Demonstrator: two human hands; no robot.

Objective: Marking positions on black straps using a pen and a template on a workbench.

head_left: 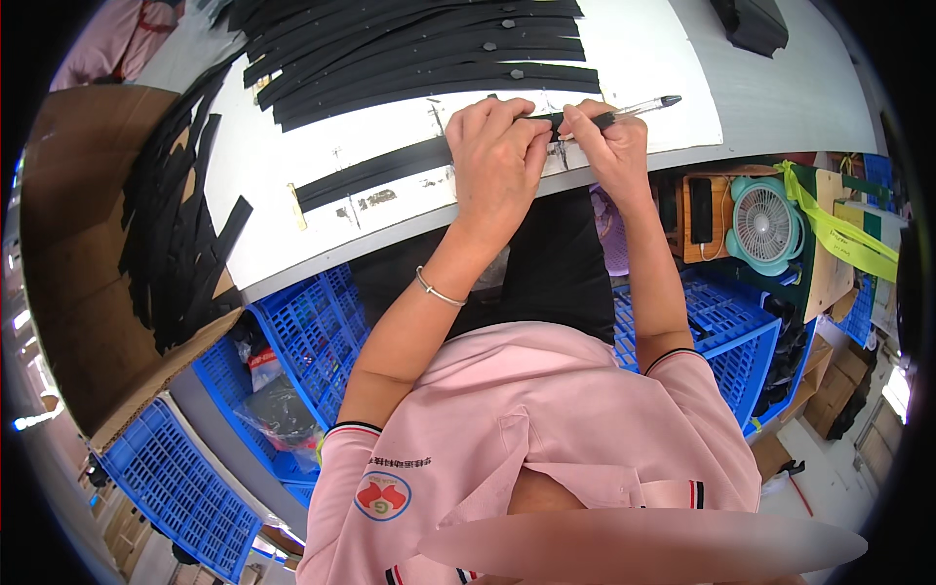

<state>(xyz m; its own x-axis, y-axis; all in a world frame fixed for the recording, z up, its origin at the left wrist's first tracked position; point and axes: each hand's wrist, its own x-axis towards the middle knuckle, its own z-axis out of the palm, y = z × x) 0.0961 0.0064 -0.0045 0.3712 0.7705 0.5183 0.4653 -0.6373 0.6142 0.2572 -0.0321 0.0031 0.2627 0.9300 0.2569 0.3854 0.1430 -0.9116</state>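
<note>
A long black fabric strip (375,174) lies across the white work board near the table's front edge. My left hand (497,161) is closed over its right part, with fingers bent and thumb pressed near the strip. Close by, my right hand (614,156) pinches at the strip's right end. A clear pen (639,108) with a dark end sticks out to the right from between my right fingers. Its tip is hidden. Farther back, several black strips (419,58) lie side by side, some with small grey spots on them.
At the left, a cardboard box (73,234) holds a tangle of black strips (180,234). Blue plastic crates (185,487) stand below the table. A teal fan (767,226) and a phone (700,210) are at the right. A black object (751,24) sits at the far right of the table.
</note>
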